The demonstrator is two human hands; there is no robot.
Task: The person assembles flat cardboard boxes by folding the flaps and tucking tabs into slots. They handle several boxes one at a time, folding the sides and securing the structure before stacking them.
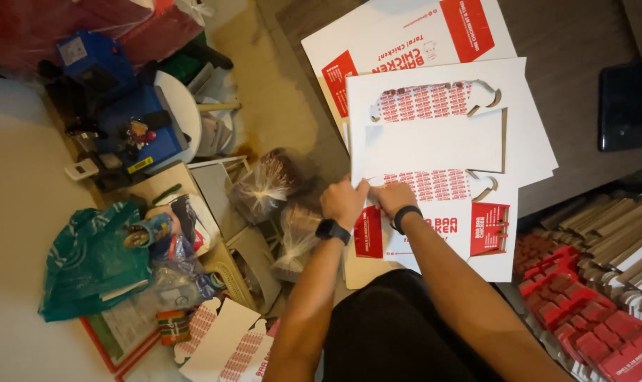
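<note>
My left hand (343, 200) and my right hand (391, 197) sit side by side on the near left edge of a flat white and red cardboard box blank (434, 145). Both hands pinch that edge with bent fingers. The blank lies on top of a stack of similar flat blanks (413, 35) on a dark wooden floor. Each wrist wears a dark band. My dark-clothed lap fills the bottom middle.
Folded red and white boxes (582, 318) are piled at the right. A finished box (225, 346) lies bottom left near a green bag (87, 262). Clear plastic bags (264, 187), a blue device (133, 124) and clutter fill the left. A dark phone (623, 105) lies upper right.
</note>
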